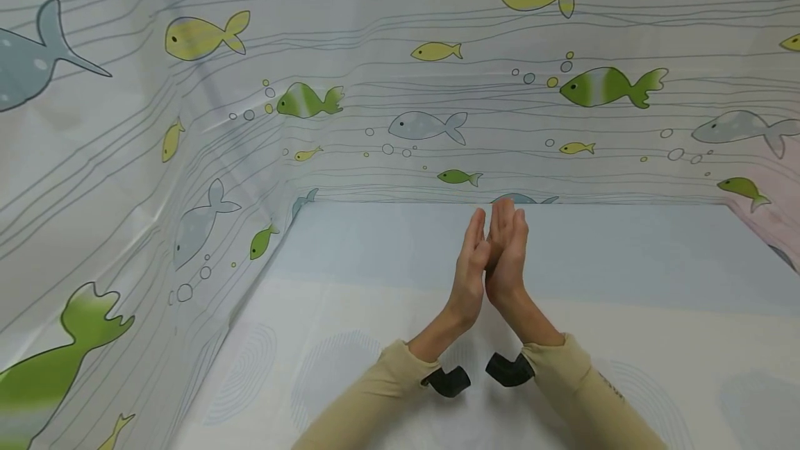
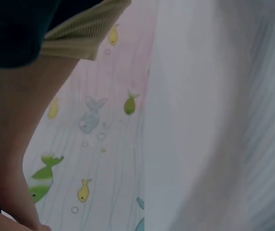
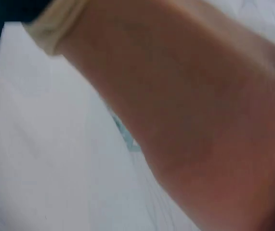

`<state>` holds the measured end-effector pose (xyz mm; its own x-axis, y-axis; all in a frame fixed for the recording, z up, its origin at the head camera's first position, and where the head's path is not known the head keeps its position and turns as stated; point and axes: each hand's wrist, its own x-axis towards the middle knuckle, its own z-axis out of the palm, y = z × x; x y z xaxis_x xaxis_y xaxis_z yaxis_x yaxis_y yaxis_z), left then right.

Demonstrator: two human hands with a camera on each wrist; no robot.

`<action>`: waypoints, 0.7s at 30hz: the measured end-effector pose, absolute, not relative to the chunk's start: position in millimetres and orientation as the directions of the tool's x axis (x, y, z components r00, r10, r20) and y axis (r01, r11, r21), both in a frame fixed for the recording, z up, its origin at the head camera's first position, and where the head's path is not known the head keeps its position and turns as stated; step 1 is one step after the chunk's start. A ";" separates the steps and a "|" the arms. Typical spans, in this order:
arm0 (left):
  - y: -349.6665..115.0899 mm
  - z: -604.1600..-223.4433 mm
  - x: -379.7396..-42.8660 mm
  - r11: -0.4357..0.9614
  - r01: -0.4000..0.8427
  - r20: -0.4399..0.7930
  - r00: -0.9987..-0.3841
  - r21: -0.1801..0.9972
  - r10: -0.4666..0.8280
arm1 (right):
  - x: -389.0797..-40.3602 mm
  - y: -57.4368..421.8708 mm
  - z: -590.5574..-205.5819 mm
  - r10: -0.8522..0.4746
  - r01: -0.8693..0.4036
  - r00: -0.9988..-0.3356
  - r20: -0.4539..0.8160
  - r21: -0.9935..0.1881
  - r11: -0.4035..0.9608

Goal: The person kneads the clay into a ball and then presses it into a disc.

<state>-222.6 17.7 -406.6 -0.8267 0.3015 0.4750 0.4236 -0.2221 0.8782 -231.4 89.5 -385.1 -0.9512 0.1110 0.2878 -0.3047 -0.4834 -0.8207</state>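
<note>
In the head view my left hand point(image 1: 470, 269) and my right hand point(image 1: 509, 255) meet palm to palm above the table, fingers straight and pointing away from me. The left thumb lies across the gap at the front, and no object shows between the palms. Beige sleeves point(image 1: 400, 373) end at both wrists, and a black wrist mount point(image 1: 509, 369) sticks inward at each cuff. A bare forearm and wrist point(image 2: 7, 144) fill the left side of the left wrist view. In the right wrist view a blurred wrist point(image 3: 190, 106) covers most of the picture.
Below the hands spreads a white table cover point(image 1: 350, 311) with pale blue circles and a light blue band at the far side. A curtain point(image 1: 375, 89) printed with green, yellow and grey fish hangs behind and along the left; pink fabric point(image 1: 771, 200) shows at the right.
</note>
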 end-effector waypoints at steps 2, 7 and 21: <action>18.0 -407.2 -219.7 -0.212 0.416 0.465 -0.828 0.884 0.314 | -235.3 92.6 -386.7 0.119 -0.314 -0.948 0.294 -0.821 -0.476; 16.7 -407.6 -214.3 -0.168 0.429 0.460 -0.821 0.888 0.339 | -244.1 100.0 -393.8 0.173 -0.355 -0.935 0.310 -0.821 -0.448; 15.9 -389.3 -207.6 -0.114 0.551 0.556 -0.767 0.827 0.321 | -249.2 105.4 -413.1 0.192 -0.327 -0.943 0.270 -0.856 -0.400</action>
